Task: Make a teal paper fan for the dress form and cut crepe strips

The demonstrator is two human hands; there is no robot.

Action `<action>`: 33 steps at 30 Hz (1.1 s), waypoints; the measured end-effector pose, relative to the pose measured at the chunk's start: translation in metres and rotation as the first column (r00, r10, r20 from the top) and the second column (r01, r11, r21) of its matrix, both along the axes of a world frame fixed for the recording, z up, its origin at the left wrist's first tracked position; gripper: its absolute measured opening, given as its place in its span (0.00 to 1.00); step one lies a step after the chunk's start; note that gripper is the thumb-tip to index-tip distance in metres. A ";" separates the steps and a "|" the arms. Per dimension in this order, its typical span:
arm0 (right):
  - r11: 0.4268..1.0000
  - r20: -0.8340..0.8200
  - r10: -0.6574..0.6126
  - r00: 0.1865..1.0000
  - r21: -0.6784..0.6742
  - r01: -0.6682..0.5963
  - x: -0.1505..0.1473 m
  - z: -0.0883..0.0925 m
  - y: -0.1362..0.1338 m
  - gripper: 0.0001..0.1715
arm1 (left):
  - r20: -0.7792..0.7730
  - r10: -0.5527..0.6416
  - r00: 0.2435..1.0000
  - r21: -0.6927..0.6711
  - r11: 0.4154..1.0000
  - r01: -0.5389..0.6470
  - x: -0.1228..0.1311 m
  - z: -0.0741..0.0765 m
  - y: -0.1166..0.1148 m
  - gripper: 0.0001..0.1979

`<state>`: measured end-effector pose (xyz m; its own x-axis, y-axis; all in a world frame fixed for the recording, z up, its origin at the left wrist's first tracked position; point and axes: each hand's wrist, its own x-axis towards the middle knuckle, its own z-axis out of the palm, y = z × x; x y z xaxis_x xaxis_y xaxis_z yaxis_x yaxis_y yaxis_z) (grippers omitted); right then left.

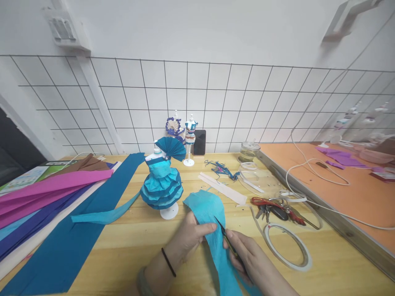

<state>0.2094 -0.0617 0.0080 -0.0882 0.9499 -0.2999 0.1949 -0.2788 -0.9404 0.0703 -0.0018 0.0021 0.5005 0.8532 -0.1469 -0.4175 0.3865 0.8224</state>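
My left hand [193, 234] is closed on a strip of turquoise crepe paper [208, 203], its thumb pressed on top. The paper drapes over those fingers and hangs down toward the near table edge. In my right hand [247, 255] is a slim, dark pointed tool that looks like small scissors [230, 242], with its tip against the paper close to my left thumb. Just beyond, a miniature dress form [162, 176] wears a layered turquoise and dark-blue paper dress with a pleated blue fan [173, 148] at the shoulder.
Coloured crepe paper sheets [55, 185] and a long dark-blue strip [83, 230] lie left. At right are a tape roll [288, 246], keys [274, 209], a pale strip [222, 188] and a glass jar [249, 152]. Behind stand another small dress form [190, 137] and a phone [199, 142].
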 end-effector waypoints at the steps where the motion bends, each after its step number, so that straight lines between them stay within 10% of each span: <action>1: 1.000 0.008 0.000 1.000 0.008 0.000 0.000 0.000 0.000 0.31 | 0.015 -0.002 1.000 -0.015 1.000 0.002 -0.001 0.000 0.000 0.15; 19: 0.998 0.044 0.009 0.999 -0.068 -0.006 0.004 0.004 -0.012 0.33 | 0.058 0.107 0.993 -0.081 0.992 -0.102 -0.005 0.004 0.005 0.15; 33: 0.997 0.003 0.000 1.000 -0.071 0.001 0.001 0.008 -0.004 0.31 | 0.018 -0.053 0.998 -0.013 0.998 0.053 -0.002 0.008 -0.001 0.14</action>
